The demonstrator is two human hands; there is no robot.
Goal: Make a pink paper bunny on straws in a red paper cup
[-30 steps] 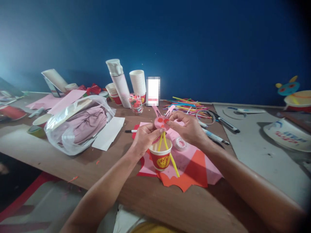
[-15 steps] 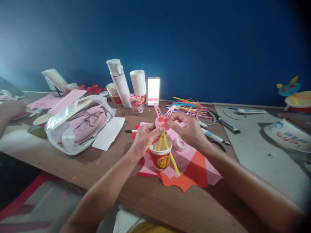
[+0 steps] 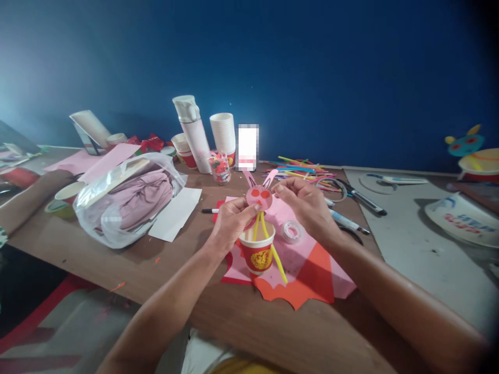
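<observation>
In front of me, the brown table (image 3: 136, 270) carries 1 clear plastic bag (image 3: 99, 234) with pink cloth (image 3: 142, 200) inside, 1 white sheet (image 3: 175, 213) just beside it, 1 pale flask (image 3: 197, 143), 1 tall stack of paper cups (image 3: 223, 134), coloured sticks (image 3: 300, 167) and, nearest me, layered pink and orange paper (image 3: 288, 292).

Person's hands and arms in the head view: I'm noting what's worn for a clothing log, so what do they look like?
The left hand and right hand are both ungloved. The left forearm and right forearm show no sleeves, and no watch or bracelet is visible. Small rings are hard to rule out.
</observation>
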